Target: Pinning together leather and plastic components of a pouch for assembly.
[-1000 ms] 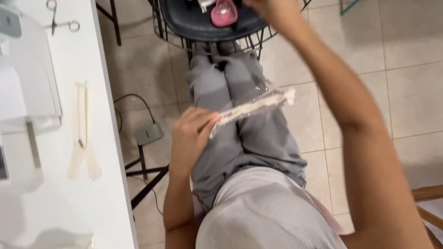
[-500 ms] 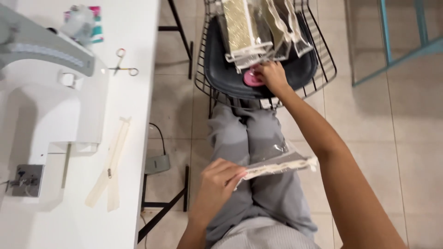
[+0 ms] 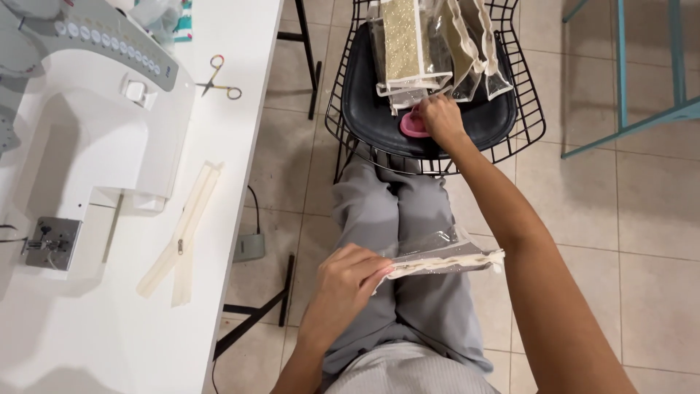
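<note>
1. Left hand (image 3: 348, 281): over the lap, fingers pinched shut on 1 end of a clear plastic piece with cream trim (image 3: 445, 259). The piece runs out flat to the right across the grey trousers (image 3: 397, 219) and ends against the right forearm.
2. Right hand (image 3: 441, 117): arm stretched forward to the black wire chair (image 3: 521, 135). Fingers curled down onto a pink round object (image 3: 413, 125) on the black seat pad, touching it. Cannot tell whether the grip is closed around it.
3. Stack of clear pouches (image 3: 430, 47) with cream edges and gold-patterned fabric leans on the chair's back part, just behind the pink object and the right hand.
4. White table (image 3: 240, 146), left of the person: sewing machine (image 3: 87, 124) takes the far-left part. Cream zipper (image 3: 182, 233) lies diagonally near the table's right edge, partly split open at its near end.
5. Small scissors (image 3: 219, 82) with coloured handles sit near the right edge, beyond the zipper, just beside the machine.
6. Foot pedal (image 3: 249, 248) on the tiled floor beside the table edge, cable running off it.
</note>
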